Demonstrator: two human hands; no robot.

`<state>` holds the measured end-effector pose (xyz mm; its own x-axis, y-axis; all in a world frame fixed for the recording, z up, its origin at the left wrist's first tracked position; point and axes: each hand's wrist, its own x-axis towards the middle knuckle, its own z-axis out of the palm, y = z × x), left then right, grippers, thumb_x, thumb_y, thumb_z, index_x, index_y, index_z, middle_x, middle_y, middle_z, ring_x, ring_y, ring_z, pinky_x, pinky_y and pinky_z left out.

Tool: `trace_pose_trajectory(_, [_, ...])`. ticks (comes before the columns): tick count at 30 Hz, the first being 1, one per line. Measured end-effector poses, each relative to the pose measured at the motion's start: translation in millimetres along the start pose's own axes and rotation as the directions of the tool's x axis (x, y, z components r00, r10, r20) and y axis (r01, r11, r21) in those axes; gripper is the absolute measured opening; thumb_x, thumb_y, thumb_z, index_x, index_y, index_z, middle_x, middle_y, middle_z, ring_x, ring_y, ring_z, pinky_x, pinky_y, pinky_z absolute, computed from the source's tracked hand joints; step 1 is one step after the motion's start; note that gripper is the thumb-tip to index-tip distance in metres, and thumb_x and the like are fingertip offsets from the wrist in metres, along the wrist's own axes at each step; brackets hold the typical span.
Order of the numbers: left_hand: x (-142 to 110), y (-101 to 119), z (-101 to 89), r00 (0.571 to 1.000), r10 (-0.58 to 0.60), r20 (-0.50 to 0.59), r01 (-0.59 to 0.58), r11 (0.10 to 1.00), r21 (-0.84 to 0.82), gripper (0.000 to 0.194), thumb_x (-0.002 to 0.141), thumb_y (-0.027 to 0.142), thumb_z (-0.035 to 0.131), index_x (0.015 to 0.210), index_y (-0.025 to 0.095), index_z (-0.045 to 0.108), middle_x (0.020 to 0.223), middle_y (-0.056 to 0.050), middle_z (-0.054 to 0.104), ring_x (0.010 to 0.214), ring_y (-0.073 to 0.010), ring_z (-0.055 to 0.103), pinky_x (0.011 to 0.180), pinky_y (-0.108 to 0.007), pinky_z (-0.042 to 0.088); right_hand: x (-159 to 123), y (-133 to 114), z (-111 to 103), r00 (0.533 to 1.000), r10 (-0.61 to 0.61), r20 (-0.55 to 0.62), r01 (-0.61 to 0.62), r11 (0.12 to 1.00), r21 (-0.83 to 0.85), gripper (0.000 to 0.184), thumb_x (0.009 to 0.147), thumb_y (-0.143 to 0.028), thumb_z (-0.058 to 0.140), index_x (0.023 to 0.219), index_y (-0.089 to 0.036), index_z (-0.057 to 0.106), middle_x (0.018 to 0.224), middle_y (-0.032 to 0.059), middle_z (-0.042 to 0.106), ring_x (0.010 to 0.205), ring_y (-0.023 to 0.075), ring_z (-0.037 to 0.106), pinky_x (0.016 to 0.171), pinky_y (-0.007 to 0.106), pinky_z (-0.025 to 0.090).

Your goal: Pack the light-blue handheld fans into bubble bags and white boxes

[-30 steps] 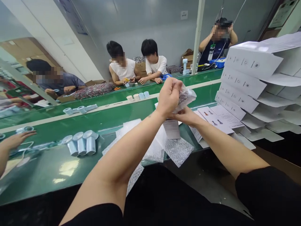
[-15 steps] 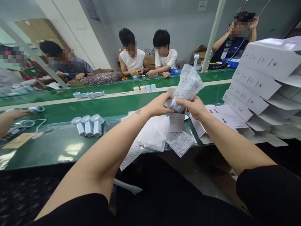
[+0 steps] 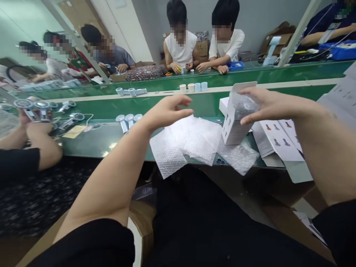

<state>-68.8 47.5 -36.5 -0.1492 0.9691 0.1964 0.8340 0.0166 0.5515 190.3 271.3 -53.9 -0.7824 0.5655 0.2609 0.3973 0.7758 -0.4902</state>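
Note:
A small white carton (image 3: 233, 128) stands upright on the green bench (image 3: 91, 142), its top flap up. A bubble-wrapped item (image 3: 242, 104) sticks out of its open top. My right hand (image 3: 263, 105) rests on that wrapped item, fingers curled over it. Left of the carton, my left hand (image 3: 167, 110) hovers over a pile of loose bubble-wrap sheets (image 3: 189, 142); its fingers are apart and it holds nothing.
Printed leaflets (image 3: 278, 137) lie right of the carton. Pale blue cylindrical devices (image 3: 128, 120) sit on the bench to the left. A neighbour's hands (image 3: 33, 120) hold parts at far left. Several people work across the green belt (image 3: 155, 107), where small cups (image 3: 193, 87) stand.
Both hands held the bubble-wrapped item above the carton; now it sits in the carton's top. My left hand has let go and moved left. The camera has tilted down.

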Motion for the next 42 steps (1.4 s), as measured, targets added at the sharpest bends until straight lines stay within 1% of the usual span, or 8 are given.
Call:
trace_pose_trajectory(4, [-66.4, -70.8, -2.0, 0.929, -0.369, 0.027, 0.361, 0.921, 0.148, 0.069, 0.074, 0.053, 0.061, 0.135, 0.026, 0.043, 0.14, -0.012, 0.045, 0.126, -0.0317, 0.044, 0.099, -0.047, 0.04, -2.8, 23.2, 5.5, 0.976, -0.08, 0.2, 0.096, 0.993, -0.073, 0.065, 0.062, -0.047, 0.076, 0.121, -0.025, 0.06, 0.135, 0.0157, 0.044, 0.104, 0.0299, 0.057, 0.08, 0.039, 0.049])
trace_pose_trajectory(9, [-98.2, -117.1, 72.6, 0.818, -0.548, 0.174, 0.456, 0.803, 0.383, 0.064, 0.082, 0.06, 0.043, 0.141, 0.036, 0.033, 0.156, -0.009, 0.015, 0.14, -0.042, 0.008, 0.104, -0.063, 0.02, -2.2, 34.6, 11.7, 0.957, -0.073, 0.28, 0.092, 0.994, -0.054, 0.064, 0.062, -0.041, 0.075, 0.122, -0.026, 0.059, 0.13, 0.0145, 0.049, 0.102, 0.0319, 0.058, 0.078, 0.042, 0.052])
trace_pose_trajectory(13, [-77.2, -134.0, 108.2, 0.876, -0.473, 0.097, 0.393, 0.816, 0.424, 0.062, 0.086, 0.055, 0.037, 0.143, 0.035, 0.027, 0.155, -0.01, 0.015, 0.14, -0.0402, 0.007, 0.107, -0.062, 0.01, 7.5, 18.4, 0.3, 0.983, -0.036, 0.182, 0.04, 0.999, -0.023, 0.058, 0.056, -0.035, 0.08, 0.111, -0.024, 0.065, 0.115, 0.0147, 0.06, 0.097, 0.035, 0.06, 0.077, 0.048, 0.052])
trace_pose_trajectory(21, [-31.1, -173.3, 102.5, 0.951, -0.277, -0.135, 0.298, 0.938, 0.174, 0.048, 0.084, 0.049, 0.042, 0.124, 0.023, 0.048, 0.143, -0.013, 0.04, 0.135, -0.0279, 0.031, 0.11, -0.05, 0.024, 74.9, 0.2, -67.4, 0.98, 0.176, -0.094, -0.153, 0.965, 0.214, 0.069, 0.048, -0.028, 0.084, 0.111, -0.013, 0.058, 0.097, 0.0125, 0.065, 0.08, 0.0253, 0.064, 0.066, 0.043, 0.054])
trace_pose_trajectory(29, [5.2, -191.9, 116.2, 0.889, -0.237, -0.391, 0.201, 0.971, -0.131, 0.039, 0.087, 0.037, 0.039, 0.122, 0.021, 0.042, 0.125, -0.011, 0.057, 0.119, -0.021, 0.052, 0.103, -0.037, 0.039, 206.5, 17.0, 33.1, 0.936, 0.257, -0.242, -0.201, 0.952, 0.232, 0.07, 0.052, -0.022, 0.081, 0.112, -0.013, 0.046, 0.095, 0.0087, 0.059, 0.075, 0.0184, 0.06, 0.066, 0.04, 0.054])
trace_pose_trajectory(37, [-19.8, -194.4, 53.2, 0.524, -0.148, -0.839, 0.468, 0.873, 0.139, 0.026, 0.087, 0.033, 0.037, 0.099, 0.018, 0.055, 0.099, -0.014, 0.063, 0.102, -0.0267, 0.058, 0.094, -0.044, 0.043, 254.2, 30.3, 115.1, 0.957, 0.261, -0.125, -0.226, 0.945, 0.238, 0.076, 0.04, -0.019, 0.083, 0.108, -0.016, 0.047, 0.104, 0.0112, 0.061, 0.096, 0.0252, 0.06, 0.085, 0.039, 0.049])
trace_pose_trajectory(39, [-37.8, -199.7, 30.4, 0.481, -0.182, -0.858, 0.653, 0.727, 0.212, 0.033, 0.086, 0.037, 0.038, 0.104, 0.014, 0.054, 0.106, -0.02, 0.061, 0.109, -0.0332, 0.053, 0.094, -0.051, 0.039, 253.8, 28.4, 113.0, 0.951, 0.275, -0.14, -0.251, 0.954, 0.166, 0.081, 0.043, -0.019, 0.082, 0.116, -0.014, 0.047, 0.112, 0.0166, 0.058, 0.105, 0.0308, 0.057, 0.09, 0.044, 0.045])
trace_pose_trajectory(42, [-51.3, -213.7, 8.8, 0.49, -0.562, -0.666, 0.855, 0.458, 0.243, 0.05, 0.082, 0.05, 0.043, 0.108, 0.01, 0.054, 0.102, -0.025, 0.062, 0.102, -0.0414, 0.056, 0.082, -0.054, 0.043, 227.4, -3.7, 112.2, 0.943, 0.207, -0.262, -0.219, 0.976, -0.019, 0.078, 0.055, -0.026, 0.079, 0.125, -0.01, 0.047, 0.125, 0.0242, 0.049, 0.119, 0.0396, 0.045, 0.099, 0.055, 0.034])
